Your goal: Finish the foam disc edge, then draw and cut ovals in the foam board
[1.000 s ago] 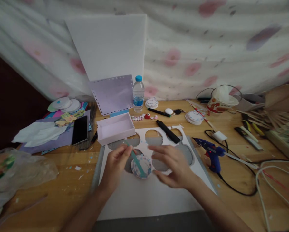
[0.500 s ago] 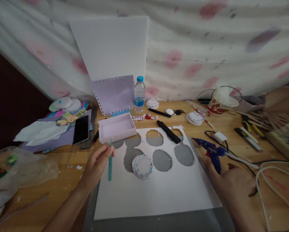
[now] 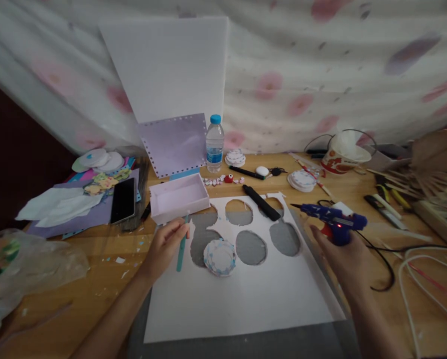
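My left hand point(image 3: 168, 245) pinches a pair of slim teal tweezers point(image 3: 182, 252) between thumb and fingers, beside the pale purple box point(image 3: 178, 203). On the right, a blue glue gun point(image 3: 331, 219) with a lit red light sits in my right hand point(image 3: 346, 257), its nozzle pointing left; the palm hides part of the handle. Between the hands lies a white sheet point(image 3: 245, 304) with several round holes cut out. A round white piece with a blue dotted edge point(image 3: 220, 257) rests on it, touched by neither hand.
A black marker point(image 3: 261, 203) lies across the sheet's far edge. Behind it stand a water bottle point(image 3: 215, 144) and more white discs point(image 3: 301, 180). A phone point(image 3: 123, 200) is at left. Cables point(image 3: 406, 279) trail at right, near a paper tub point(image 3: 345, 154).
My right hand has closed round the glue gun's handle and raised it, nozzle swinging level. My left hand has shifted slightly right with the tweezers.
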Tool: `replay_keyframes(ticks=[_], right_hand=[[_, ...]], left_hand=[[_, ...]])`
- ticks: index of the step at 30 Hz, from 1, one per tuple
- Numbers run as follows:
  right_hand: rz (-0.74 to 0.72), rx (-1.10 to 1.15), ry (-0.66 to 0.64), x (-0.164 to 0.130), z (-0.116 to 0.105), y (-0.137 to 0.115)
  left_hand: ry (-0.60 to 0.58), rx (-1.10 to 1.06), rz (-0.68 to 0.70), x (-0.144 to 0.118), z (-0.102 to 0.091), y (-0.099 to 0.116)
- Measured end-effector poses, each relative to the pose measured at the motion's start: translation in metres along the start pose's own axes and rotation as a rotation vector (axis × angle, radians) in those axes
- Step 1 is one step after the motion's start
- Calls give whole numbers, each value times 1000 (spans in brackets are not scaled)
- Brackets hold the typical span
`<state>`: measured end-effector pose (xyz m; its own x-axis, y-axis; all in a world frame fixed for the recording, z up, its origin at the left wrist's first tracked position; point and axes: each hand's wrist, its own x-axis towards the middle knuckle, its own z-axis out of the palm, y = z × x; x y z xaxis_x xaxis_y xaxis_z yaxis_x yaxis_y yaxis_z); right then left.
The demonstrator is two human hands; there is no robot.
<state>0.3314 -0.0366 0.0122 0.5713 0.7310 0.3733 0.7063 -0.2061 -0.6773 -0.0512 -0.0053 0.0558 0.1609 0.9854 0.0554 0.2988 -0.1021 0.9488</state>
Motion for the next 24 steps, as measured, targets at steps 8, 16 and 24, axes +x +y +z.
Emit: replay_keyframes(ticks=[8,16,24], right_hand=[[40,207,-299,-21,57,-79],[-17,240,-382,-51,82,-73],[7,216,-382,-52,80,-78]], left_hand=[[-215,-145,-37,29,42,-28],[-323,-139,29,31,42,-34],[-361,-123,50,32,41,-39]])
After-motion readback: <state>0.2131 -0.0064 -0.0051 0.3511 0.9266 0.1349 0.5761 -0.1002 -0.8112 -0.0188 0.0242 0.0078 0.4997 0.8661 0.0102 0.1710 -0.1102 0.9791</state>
